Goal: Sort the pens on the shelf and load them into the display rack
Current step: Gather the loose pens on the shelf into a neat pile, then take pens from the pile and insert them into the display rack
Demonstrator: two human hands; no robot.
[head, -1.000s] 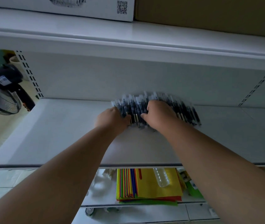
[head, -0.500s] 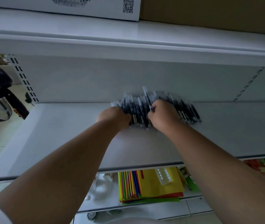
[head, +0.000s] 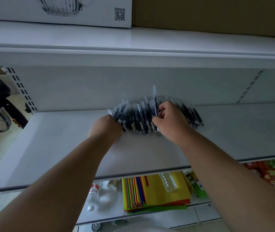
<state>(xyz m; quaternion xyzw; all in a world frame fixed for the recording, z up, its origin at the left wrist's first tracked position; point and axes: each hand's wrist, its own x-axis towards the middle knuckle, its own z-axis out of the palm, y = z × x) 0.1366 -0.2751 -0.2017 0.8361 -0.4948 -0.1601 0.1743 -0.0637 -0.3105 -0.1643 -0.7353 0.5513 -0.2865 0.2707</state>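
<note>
Your right hand is pinching one pen and tipping it up, its long axis running away from you, cap toward the back wall. Your left hand is curling on the left end of the pens lying side by side on the shelf. No display rack is showing.

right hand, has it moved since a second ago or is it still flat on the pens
Yes. The right hand has lifted off the pile of pens and now pinches one pen, raised upright against the shelf's back wall.
</note>
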